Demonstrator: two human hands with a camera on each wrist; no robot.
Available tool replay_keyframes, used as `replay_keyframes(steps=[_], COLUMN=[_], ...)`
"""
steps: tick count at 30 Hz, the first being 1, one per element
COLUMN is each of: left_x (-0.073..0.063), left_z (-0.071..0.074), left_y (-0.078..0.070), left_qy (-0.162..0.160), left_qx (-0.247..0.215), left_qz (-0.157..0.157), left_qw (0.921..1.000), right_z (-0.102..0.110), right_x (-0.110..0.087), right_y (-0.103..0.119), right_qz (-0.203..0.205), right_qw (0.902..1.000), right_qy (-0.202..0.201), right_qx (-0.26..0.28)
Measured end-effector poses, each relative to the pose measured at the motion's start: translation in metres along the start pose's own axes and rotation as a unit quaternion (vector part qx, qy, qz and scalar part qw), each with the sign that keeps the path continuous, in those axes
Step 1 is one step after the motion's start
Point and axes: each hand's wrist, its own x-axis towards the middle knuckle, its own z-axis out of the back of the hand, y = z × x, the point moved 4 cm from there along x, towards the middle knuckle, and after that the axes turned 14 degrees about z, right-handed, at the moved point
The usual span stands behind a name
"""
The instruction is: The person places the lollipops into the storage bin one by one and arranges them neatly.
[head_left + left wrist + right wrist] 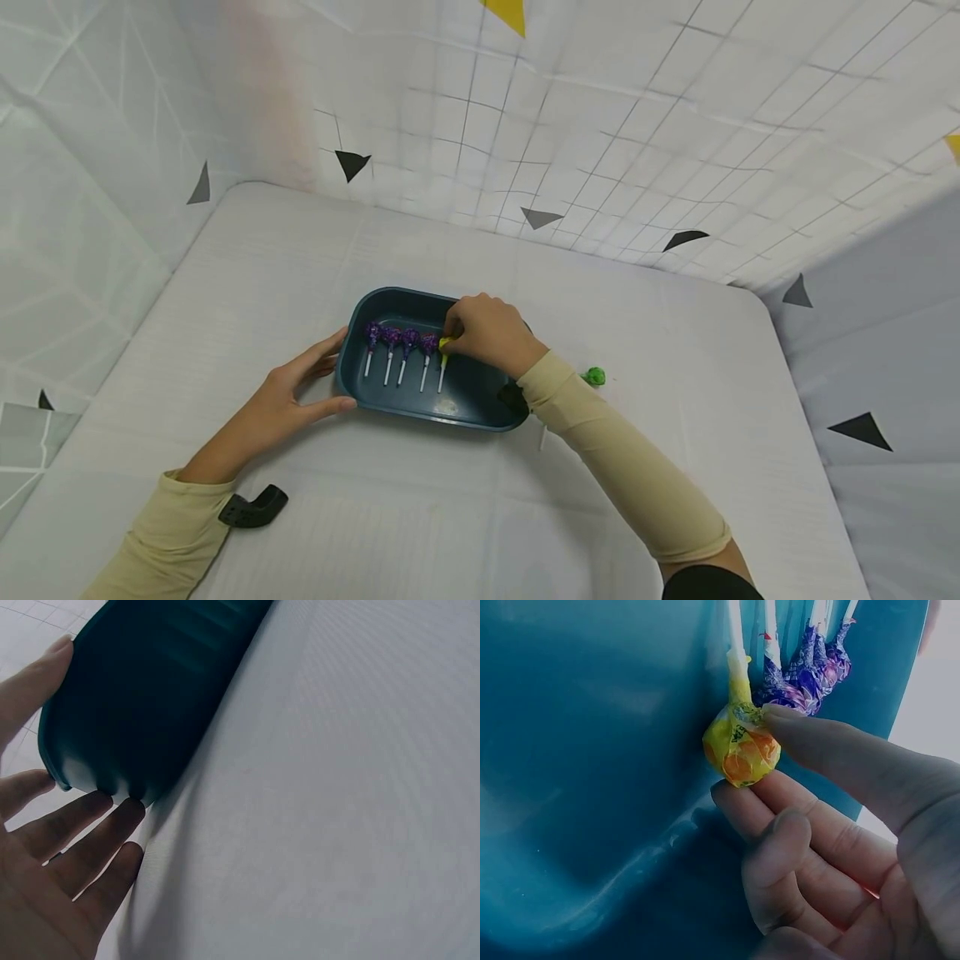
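A dark teal tray [472,404] lies on the white-covered table with several purple-wrapped lollipops [409,338] lined up inside, their sticks towards the near side. At the right end of that row is a yellow-wrapped lollipop [739,754] with orange patches. My right hand [495,332] reaches into the tray and pinches its candy head between thumb and fingers; its white stick lies roughly parallel to the others. My left hand [273,404] spans the tray's left end, thumb by the near corner, fairly straight fingertips [131,806] against the outer wall.
To the right of the tray lies a green-wrapped lollipop [594,377], partly behind the right sleeve [615,442]. A white stick [543,437] shows below that sleeve. A black device [255,507] sits at the left wrist. Patterned cloth walls [450,125] border the table.
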Motion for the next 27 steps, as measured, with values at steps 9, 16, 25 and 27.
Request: replay_keyframes(steps=[9,16,25,27], left_x=[-0.0003,-0.0012,-0.0015,-0.0015], left_z=[0.0002,0.0009,0.0008,0.001], left_y=[-0.001,-0.0027,-0.0026,-0.0026], left_qy=[0.002,0.002,0.003,0.001], left_qx=[-0.002,-0.001,-0.001,0.001], left_qz=[0.003,0.009,0.005,0.003], left_qw=[1.0,1.0,1.0,1.0], right_z=[0.0023,0.0025,0.0014,0.0013], right_x=[-0.0021,-0.0023,-0.0015,-0.0016], right_y=[-0.0003,-0.001,0.0027,0.003], right_qz=[-0.002,-0.003,0.002,0.004], right_qw=[1.0,1.0,1.0,1.0], right_qy=[-0.005,-0.008,0.0,-0.001], right_qx=[-0.002,-0.005,-0.001,-0.003])
